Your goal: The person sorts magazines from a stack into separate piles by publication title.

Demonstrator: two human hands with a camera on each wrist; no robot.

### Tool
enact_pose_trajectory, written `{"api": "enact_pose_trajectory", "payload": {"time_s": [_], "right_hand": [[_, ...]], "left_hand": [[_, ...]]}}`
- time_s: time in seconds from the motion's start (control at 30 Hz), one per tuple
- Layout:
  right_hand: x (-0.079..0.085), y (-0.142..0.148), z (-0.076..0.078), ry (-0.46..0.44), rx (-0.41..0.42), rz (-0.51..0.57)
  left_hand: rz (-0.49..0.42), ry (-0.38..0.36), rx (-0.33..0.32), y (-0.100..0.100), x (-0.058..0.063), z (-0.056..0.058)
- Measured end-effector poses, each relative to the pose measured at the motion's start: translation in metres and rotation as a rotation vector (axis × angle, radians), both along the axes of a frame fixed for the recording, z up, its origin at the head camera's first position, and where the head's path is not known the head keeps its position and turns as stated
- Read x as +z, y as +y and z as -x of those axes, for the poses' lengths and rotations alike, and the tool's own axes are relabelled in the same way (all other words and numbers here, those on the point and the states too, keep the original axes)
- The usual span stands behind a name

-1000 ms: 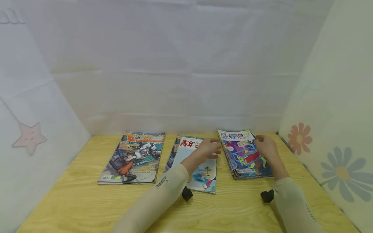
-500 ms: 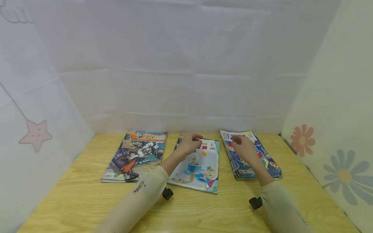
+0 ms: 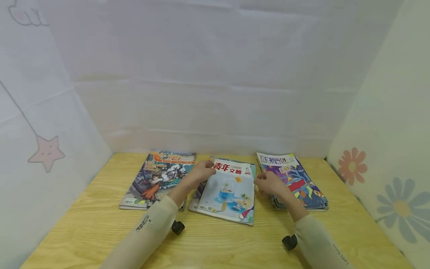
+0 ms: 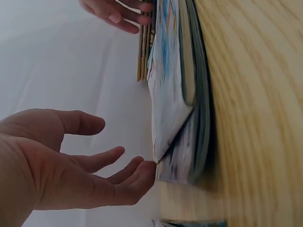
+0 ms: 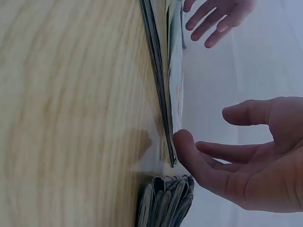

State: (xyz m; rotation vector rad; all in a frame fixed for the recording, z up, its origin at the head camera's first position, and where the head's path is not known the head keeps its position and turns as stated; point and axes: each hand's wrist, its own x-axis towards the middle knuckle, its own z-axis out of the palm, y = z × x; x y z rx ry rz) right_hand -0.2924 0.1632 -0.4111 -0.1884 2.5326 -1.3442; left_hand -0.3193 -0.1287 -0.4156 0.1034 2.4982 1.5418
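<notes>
A white magazine with a red title lies slightly askew on a middle pile of magazines. My left hand is at its upper left side, fingers loosely bent and thumb apart. In the left wrist view, the fingertips of that left hand come up to the pile's edge; whether they touch is hard to tell. My right hand is by the pile's right side. In the right wrist view, my right hand has a gap between thumb and fingers, with a fingertip close to the magazine edges.
On the left of the wooden table lies a pile with a comic-style cover. On the right is another pile with a purple cover. A white cloth wall stands behind, with patterned side walls.
Both hands have moved left: my left hand from over the white magazine to its left side, my right hand from the right pile to the middle pile. The view has shifted slightly.
</notes>
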Motion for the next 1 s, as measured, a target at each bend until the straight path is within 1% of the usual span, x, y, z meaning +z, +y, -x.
{"api": "enact_pose_trajectory", "payload": {"time_s": [0.07,0.17,0.27,0.43,0.5,0.57,0.7,0.77,0.87,0.93,1.0], "right_hand": [[-0.003,0.0,0.0,-0.017,-0.009,-0.008],[-0.006,-0.003,0.0,-0.063,-0.028,0.013],[-0.009,-0.005,0.002,-0.109,-0.03,0.042],[-0.013,-0.007,0.006,-0.151,-0.057,0.105],[-0.014,-0.007,0.007,-0.17,-0.071,0.14],[-0.016,-0.006,0.007,-0.182,-0.066,0.164],[-0.017,-0.004,0.007,-0.202,-0.072,0.225],[-0.017,-0.003,0.007,-0.207,-0.078,0.252],[-0.017,-0.003,0.009,-0.213,-0.122,0.295],[-0.018,-0.003,0.01,-0.212,-0.14,0.323],[-0.02,-0.003,0.011,-0.219,-0.157,0.348]], "left_hand": [[0.003,-0.039,-0.003,-0.003,-0.001,-0.001],[0.036,-0.082,-0.009,-0.006,-0.002,-0.002],[0.067,-0.097,-0.016,-0.006,-0.002,-0.003],[0.024,-0.113,-0.001,-0.007,-0.002,-0.002],[-0.015,-0.127,0.011,-0.007,-0.003,-0.001],[-0.066,-0.143,0.027,-0.009,-0.004,0.001],[-0.169,-0.182,0.075,-0.012,-0.006,0.005],[-0.227,-0.205,0.109,-0.014,-0.007,0.008],[-0.349,-0.253,0.144,-0.016,-0.008,0.013],[-0.422,-0.282,0.15,-0.018,-0.01,0.016],[-0.466,-0.318,0.136,-0.02,-0.013,0.018]]}}
